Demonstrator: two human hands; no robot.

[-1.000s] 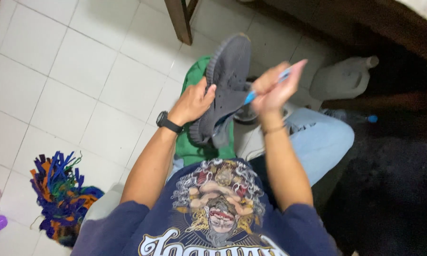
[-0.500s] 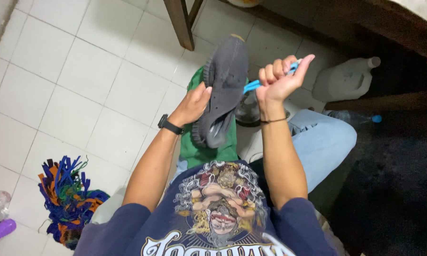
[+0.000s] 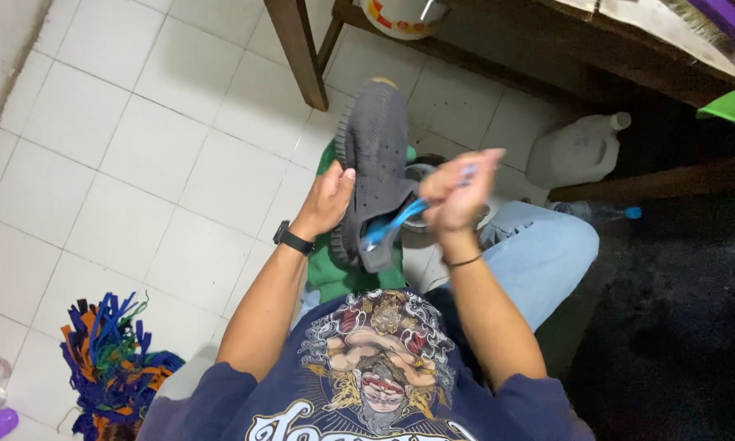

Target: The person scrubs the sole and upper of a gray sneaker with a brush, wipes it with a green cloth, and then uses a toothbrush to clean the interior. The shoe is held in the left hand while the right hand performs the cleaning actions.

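Grey sneaker stood nearly on end above the person's lap, toe pointing away, over a green cloth. Left hand clasped its side, fingers wrapped round the sole edge. Right hand was clenched on a blue toothbrush, whose head reached into the shoe's opening. A translucent plastic jug with a white cap lay on the tiled floor beside a dark wooden table leg; a multicoloured mop head lay at lower left.
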